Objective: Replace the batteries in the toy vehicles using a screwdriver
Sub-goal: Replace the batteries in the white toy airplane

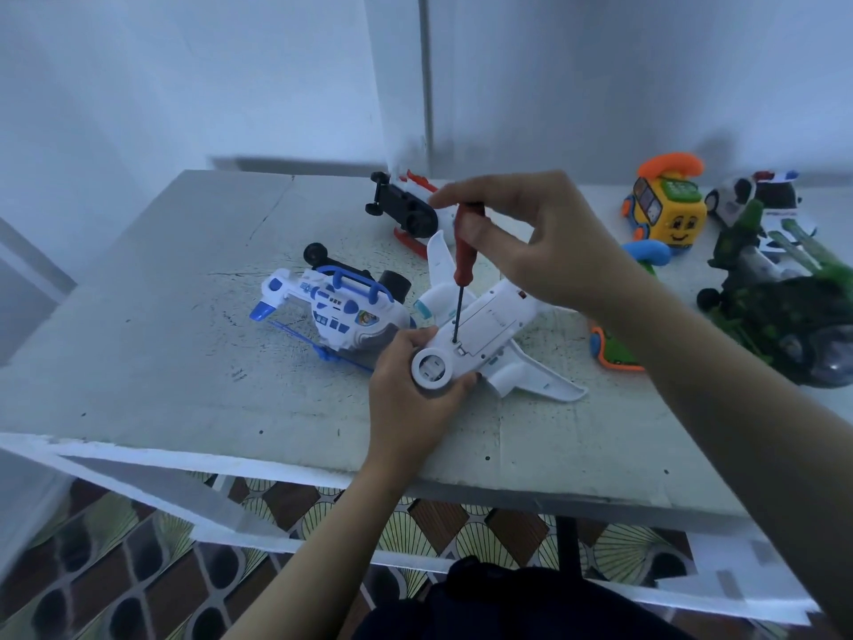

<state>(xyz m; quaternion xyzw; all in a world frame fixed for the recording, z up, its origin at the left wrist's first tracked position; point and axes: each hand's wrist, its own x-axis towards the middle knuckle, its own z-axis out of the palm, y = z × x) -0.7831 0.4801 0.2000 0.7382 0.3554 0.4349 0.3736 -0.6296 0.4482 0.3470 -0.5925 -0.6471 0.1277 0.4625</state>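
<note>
Pinching a red-handled screwdriver [463, 257] by its top, the right hand [531, 237] stands it upright, tip on the belly panel of the white toy airplane [494, 325]. The airplane lies upside down on the table [161, 362]. The left hand [411, 399] grips the airplane's near end. A blue-and-white toy helicopter [332, 307] sits just left of the airplane, a green toy helicopter [784, 307] well right.

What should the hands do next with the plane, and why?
Probably twist the red screwdriver with the right hand: its tip sits at the edge of the closed battery cover on the white plane, and the left hand holds the plane steady.
</note>
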